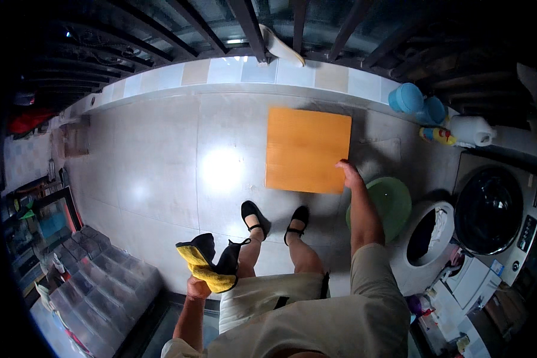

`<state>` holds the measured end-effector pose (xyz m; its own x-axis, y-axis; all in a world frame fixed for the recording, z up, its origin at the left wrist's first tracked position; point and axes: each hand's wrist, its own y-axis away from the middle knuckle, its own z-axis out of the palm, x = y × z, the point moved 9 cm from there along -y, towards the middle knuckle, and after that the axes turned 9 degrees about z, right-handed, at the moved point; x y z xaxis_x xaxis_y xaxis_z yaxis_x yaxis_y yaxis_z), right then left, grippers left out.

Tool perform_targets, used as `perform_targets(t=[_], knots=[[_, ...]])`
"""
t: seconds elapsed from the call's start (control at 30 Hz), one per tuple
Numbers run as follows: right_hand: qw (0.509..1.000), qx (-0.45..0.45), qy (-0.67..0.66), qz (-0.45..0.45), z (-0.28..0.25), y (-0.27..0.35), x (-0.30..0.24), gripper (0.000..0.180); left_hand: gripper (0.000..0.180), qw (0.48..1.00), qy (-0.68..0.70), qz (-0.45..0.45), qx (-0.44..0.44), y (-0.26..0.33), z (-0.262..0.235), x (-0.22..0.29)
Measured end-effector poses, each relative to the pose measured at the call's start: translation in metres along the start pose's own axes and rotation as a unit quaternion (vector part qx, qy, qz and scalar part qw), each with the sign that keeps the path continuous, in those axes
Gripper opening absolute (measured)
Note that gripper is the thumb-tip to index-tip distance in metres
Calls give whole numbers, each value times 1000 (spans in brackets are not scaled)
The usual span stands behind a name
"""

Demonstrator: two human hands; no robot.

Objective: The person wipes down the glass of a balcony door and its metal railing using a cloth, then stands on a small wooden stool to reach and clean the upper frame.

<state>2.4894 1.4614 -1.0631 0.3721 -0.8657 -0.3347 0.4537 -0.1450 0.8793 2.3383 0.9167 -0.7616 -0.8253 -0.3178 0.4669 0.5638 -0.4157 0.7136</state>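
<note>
My left hand (198, 289) is closed around a yellow-and-black cloth (206, 267), held beside my left thigh with a black loop hanging off it. Out in front to the right, my right hand (349, 174) grips the near right edge of a square orange board (308, 150). Its thumb lies on the top face, while the fingers are hidden by the edge. Whatever is under the board cannot be seen. A green basin (394, 203) is partly covered by my right forearm.
To the right are a front-loading washing machine (489, 209) and a round white tub (404, 253) with clothes inside. Blue buckets (406, 98), a white jug (472, 130) and a yellow bottle (437, 135) stand at the far right. Clear plastic boxes (110, 292) are stacked at near left. Dark railings (247, 27) line the far side.
</note>
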Motion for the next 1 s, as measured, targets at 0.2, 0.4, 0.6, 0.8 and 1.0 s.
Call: perform_targets(t=[0.2, 0.4, 0.6, 0.8, 1.0], knots=[[997, 55, 45, -13, 13, 21, -10, 20, 47, 999, -12, -2, -36, -7, 37, 1], [927, 238, 233, -174, 20, 62, -57, 50, 47, 993, -17, -34, -115, -25, 80, 2], [909, 27, 325, -257, 246, 238, -101, 94, 53, 983, -60, -49, -167, -48, 164, -8], [766, -167, 419, -459, 402, 390, -77, 81, 51, 966, -73, -119, -220, -49, 272, -3], [961, -97, 5, -257, 340, 412, -135, 45, 51, 744, -541, 27, -390, -4, 419, 119]])
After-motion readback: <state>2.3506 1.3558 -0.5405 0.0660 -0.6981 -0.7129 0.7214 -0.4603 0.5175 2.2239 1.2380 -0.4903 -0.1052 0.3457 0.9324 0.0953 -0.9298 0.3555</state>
